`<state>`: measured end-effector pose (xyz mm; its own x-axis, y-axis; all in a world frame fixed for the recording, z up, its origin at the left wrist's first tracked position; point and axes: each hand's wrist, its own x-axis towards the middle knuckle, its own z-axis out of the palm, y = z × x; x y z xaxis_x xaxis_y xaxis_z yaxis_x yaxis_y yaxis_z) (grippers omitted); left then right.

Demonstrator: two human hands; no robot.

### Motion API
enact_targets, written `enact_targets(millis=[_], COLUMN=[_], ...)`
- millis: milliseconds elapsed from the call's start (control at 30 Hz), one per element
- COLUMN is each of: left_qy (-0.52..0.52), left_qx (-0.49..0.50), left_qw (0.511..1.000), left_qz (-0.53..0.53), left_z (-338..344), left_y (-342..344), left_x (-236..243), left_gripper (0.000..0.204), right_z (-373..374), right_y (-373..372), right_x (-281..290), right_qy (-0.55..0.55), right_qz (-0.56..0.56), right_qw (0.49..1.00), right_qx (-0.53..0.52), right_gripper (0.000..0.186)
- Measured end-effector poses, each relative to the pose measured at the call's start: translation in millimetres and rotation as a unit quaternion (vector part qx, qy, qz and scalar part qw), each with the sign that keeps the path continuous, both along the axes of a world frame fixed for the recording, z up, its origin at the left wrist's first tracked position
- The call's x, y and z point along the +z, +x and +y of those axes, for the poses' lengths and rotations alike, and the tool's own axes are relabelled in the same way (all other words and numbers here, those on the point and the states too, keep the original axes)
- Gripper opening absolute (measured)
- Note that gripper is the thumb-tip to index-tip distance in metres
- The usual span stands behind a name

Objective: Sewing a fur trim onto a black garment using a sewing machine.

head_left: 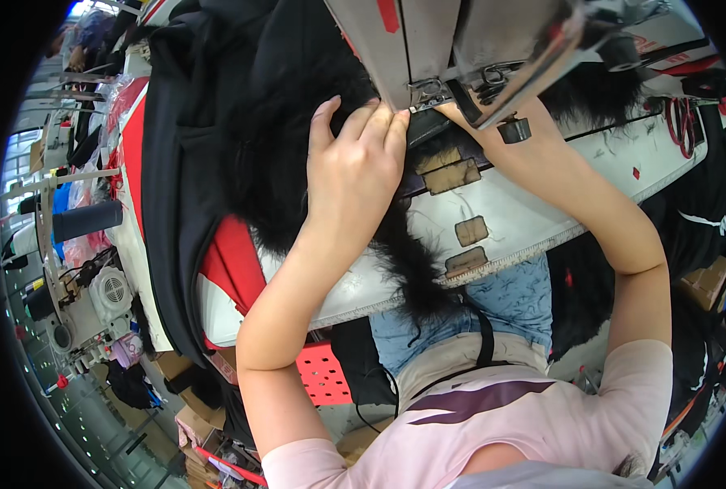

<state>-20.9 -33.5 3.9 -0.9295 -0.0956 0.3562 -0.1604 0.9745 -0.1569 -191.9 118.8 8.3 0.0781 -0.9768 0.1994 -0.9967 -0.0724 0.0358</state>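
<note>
My left hand [357,163] is beside the needle area of a sewing machine [391,49]. Its fingers are bent and gathered on black furry fabric [269,138], with the outermost finger a little apart. The fingertips are close to the metal presser foot [430,96]. On the other side of the foot, my right hand [514,138] reaches in with a finger pointing toward it. Machine parts cover most of that hand's fingers, so their grip is hidden. A narrow strip of black fur [416,273] hangs over the table's front edge.
The white machine table [534,204] bears worn tape patches [453,175] and a measuring tape along its front edge. Red-handled scissors [682,130] are at the right. Smooth black cloth [167,163] drapes over the left side, near red panels [231,261]. Cardboard boxes [705,283] stand beyond.
</note>
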Motion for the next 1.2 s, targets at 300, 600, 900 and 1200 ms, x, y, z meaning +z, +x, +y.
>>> enact_targets(millis=[300, 600, 900, 1200], left_qy=[0.008, 0.008, 0.026, -0.023], left_qx=[-0.001, -0.018, -0.075, -0.025], left_qw=[1.000, 0.999, 0.996, 0.999], left_qz=[0.010, 0.030, 0.037, 0.034], left_z=[4.1, 1.7, 14.4, 13.3], left_y=[5.2, 5.0, -0.1, 10.3], left_x=[2.6, 1.8, -4.7, -4.8], left_gripper=[0.029, 0.029, 0.032, 0.033], right_z=[-5.7, -9.4, 2.1, -4.9], right_y=[-6.9, -7.3, -13.2, -12.9], right_x=[-10.7, -13.1, 4.7, 0.5], right_qy=[-0.063, -0.126, -0.025, 0.028], right_qz=[-0.179, -0.103, -0.038, -0.110], right_qw=[0.982, 0.987, 0.998, 0.993], right_qx=[-0.013, -0.015, -0.037, -0.014], right_gripper=[0.034, 0.007, 0.033, 0.032])
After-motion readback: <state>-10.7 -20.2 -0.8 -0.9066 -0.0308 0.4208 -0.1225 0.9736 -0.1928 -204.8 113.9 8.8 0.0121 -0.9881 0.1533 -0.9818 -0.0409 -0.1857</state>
